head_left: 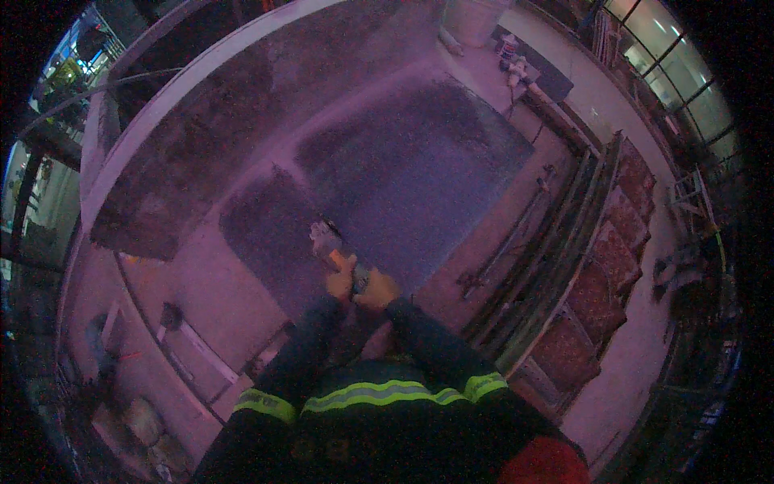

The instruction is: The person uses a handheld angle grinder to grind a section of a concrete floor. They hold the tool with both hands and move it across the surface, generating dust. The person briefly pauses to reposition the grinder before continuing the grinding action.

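Note:
Both my hands are closed round a hand-held power tool that looks like an angle grinder (361, 279). My left hand (339, 278) wraps its front part, next to an orange piece. Just behind it, my right hand (379, 292) grips the body. The pale, dusty head points away from me to the upper left, over a dark flat sheet (419, 181). A lighter dusty strip crosses the sheet near the head. In this dim, grainy picture I cannot tell whether the head touches the surface.
A tall curved panel (266, 85) stands behind the sheet. At the far right are a pale bucket (470, 22), a bottle (507, 47) and another tool (520, 73). Long bars (556, 258), a long clamp (516, 230) and reddish-brown plates (601, 298) lie to the right.

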The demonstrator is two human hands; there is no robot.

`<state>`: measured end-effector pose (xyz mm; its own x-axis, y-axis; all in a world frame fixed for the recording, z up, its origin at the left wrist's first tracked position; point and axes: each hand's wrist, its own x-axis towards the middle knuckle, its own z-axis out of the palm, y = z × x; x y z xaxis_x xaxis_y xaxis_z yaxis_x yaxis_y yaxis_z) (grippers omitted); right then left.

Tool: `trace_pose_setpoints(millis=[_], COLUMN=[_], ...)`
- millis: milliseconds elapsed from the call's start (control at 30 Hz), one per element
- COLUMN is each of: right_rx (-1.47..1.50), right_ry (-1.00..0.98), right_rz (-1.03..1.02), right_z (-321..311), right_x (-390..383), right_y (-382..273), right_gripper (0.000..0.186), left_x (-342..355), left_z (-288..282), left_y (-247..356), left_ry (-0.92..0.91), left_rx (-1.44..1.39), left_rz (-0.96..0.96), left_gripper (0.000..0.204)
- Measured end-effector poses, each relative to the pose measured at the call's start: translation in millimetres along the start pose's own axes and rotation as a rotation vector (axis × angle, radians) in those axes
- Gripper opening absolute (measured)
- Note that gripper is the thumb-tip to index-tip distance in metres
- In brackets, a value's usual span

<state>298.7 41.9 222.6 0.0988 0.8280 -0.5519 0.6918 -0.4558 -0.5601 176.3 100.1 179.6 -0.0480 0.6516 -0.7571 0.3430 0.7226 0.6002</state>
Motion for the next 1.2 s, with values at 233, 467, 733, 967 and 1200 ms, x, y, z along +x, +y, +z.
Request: trace_pose_setpoints(millis=[233,467,733,967,1200], right_rx=[0.041,-0.031,0.131,0.13,0.03], right_ry=[-0.069,-0.003,0.009,-0.035,-0.012], right_rz=[-0.012,0.04,-0.023,-0.033,0.012], right_z=[-22.6,-9.2,-2.2,-17.9,5.2], right_x=[-39.9,-31.8,-18.8,-18.4,12.8], right_y=[-8.8,-6.9,-0.7,-22.7,-7.0], right_gripper=[0.067,0.068,0.073,0.075,0.069], left_x=[-17.1,-57.5,-0.2,41.4,21.1], left_z=[10.4,-5.2,3.9,2.7,0.2], left_y=[-24.7,21.9,-15.1,-36.2,-12.8], left_ry=[-0.013,-0.13,-0.045,-0.071,-0.21], left_rx=[-0.055,-0.256,-0.122,-0.083,-0.421], left_rz=[0.177,0.067,0.161,0.211,0.112], left_gripper=[0.071,0.048,0.067,0.069,0.062])
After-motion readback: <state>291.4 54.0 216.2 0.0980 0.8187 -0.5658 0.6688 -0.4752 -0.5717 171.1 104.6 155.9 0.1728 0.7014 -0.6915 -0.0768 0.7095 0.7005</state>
